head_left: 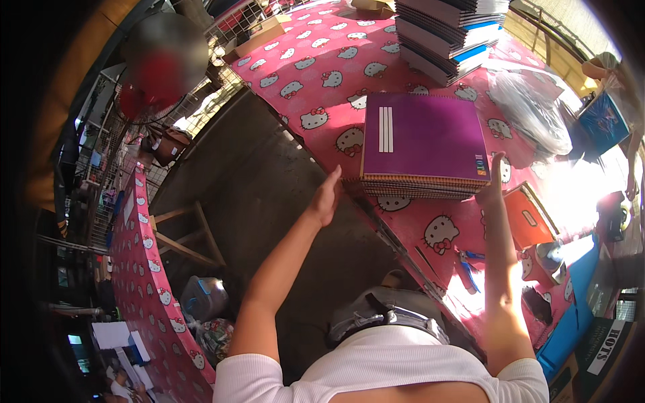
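Note:
A stack of spiral-bound notebooks [430, 134] with a purple cover on top lies on the pink patterned table cover, its spiral edges facing me. My left hand [327, 198] is held upright just off the stack's near left corner, open, with a small gap between. At the near right corner, my right hand [494, 185] is open with a finger or thumb pointing up. It is very close to the spiral edge; whether it touches I cannot tell. Part of its fingers is hidden. Neither hand grips anything.
A taller stack of notebooks [447, 40] stands at the far edge. Right of the purple stack are a clear plastic bag [527, 111], an orange box [531, 218], blue-handled pliers [470, 269] and a tape roll [552, 258]. Another person's arm [633, 158] shows far right, near a blue notebook [603, 124].

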Tool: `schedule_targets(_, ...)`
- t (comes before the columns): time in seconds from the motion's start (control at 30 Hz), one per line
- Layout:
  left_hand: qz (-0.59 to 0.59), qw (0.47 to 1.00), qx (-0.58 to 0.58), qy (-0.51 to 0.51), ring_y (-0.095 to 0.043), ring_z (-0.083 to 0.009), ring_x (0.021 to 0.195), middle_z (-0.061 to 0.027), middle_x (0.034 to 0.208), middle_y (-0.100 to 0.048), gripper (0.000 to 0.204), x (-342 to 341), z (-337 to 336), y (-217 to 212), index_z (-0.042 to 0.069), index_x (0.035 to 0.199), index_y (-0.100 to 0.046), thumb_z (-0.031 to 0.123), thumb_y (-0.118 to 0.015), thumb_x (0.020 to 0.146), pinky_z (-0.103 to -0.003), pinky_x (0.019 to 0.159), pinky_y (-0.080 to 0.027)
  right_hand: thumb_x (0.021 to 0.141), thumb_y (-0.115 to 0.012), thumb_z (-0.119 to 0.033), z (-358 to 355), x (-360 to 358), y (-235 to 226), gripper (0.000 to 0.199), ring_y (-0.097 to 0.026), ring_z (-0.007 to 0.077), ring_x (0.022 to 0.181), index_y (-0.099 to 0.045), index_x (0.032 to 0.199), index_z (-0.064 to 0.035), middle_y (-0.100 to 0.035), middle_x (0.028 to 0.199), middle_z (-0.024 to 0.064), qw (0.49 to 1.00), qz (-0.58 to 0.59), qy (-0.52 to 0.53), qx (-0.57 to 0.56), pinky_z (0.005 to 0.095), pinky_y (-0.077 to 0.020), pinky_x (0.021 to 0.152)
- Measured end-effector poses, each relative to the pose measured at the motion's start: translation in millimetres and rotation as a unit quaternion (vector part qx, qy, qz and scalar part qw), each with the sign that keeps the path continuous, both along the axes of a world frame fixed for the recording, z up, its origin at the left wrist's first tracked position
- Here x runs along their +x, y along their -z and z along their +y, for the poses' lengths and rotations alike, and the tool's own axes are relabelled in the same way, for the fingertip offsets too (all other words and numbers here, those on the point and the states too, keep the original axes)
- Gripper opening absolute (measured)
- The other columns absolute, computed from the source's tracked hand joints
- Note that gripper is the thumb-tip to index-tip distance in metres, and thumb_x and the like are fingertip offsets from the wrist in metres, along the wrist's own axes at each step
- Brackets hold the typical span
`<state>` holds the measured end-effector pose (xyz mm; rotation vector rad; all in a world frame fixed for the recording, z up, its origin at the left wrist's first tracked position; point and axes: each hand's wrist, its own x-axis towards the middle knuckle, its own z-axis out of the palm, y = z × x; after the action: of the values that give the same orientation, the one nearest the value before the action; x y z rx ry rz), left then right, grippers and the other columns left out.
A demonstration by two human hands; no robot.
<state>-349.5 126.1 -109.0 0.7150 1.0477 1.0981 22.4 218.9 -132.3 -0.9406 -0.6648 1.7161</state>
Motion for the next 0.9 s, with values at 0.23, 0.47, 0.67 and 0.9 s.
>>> schedule_targets(0.23,-0.126,0.990,-0.016,-0.060,-0.059,-0.0195,0.102,-0.0092,0.107,-0.065,0.042,87,-98,6,0.004,0.114,-0.057,0.039,-0.038,0.099,-0.038,0.093,-0.043,0.077,-0.031,-0.084,77,12,1,0.096,-0.062,0.0248,0.097,-0.058,0.119,-0.0013,-0.066,0.104,0.0147,0.991,-0.052,-0.119,-0.034,0.0368,-0.0506,0.081)
schedule_targets(0.47,0.041,0.925,0.083,-0.368,-0.057,-0.0174,0.104,-0.0081,0.117,-0.061,0.055,23,-4,43,0.007,0.117,-0.057,0.054,-0.038,0.096,-0.031,0.089,-0.043,0.092,-0.031,-0.068,18,-18,7,0.084,-0.037,0.0284,0.131,-0.035,0.140,0.0004,-0.038,0.142,0.0189,0.947,-0.119,0.296,0.044,0.0427,-0.0288,0.109)
schedule_targets(0.67,-0.054,0.994,0.054,-0.081,-0.044,-0.0251,0.128,-0.0115,0.138,-0.048,0.069,5,76,12,0.002,0.138,-0.040,0.057,-0.025,0.098,-0.040,0.106,-0.032,0.094,-0.034,-0.062,-117,-107,27,0.085,-0.019,0.0294,0.141,-0.011,0.148,-0.0010,-0.016,0.152,0.0183,0.949,-0.138,0.238,0.153,0.0411,-0.0150,0.115)
schedule_targets(0.9,0.009,0.991,0.089,-0.095,-0.042,-0.0248,0.129,-0.0120,0.141,-0.045,0.075,12,36,20,0.001,0.139,-0.038,0.061,-0.024,0.096,-0.038,0.108,-0.029,0.092,-0.030,-0.066,-121,-114,6,0.089,-0.012,0.0266,0.143,0.002,0.150,-0.0062,-0.009,0.155,0.0168,0.964,0.131,0.151,0.176,0.0390,-0.0109,0.116)
